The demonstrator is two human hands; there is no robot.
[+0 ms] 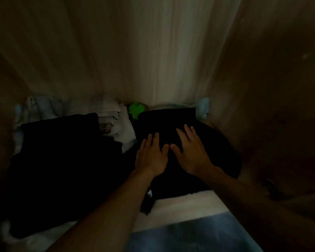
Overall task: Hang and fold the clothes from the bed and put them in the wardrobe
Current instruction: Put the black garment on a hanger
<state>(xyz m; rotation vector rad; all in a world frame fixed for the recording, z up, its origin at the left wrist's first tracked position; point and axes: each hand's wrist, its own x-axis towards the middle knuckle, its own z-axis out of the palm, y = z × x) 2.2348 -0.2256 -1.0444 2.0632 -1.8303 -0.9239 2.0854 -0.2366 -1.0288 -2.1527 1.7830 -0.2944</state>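
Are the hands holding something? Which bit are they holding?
Nothing is gripped. The left hand and the right hand lie flat, fingers straight, on top of the folded black garment.

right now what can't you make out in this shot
Head view only:
black garment under the left hand and right hand: too dark to tell its type or folds.
black pile on the left: darkness hides how many pieces.
green item: mostly hidden behind the black garment.
blue cloth: blurred, cut off by the bottom edge.
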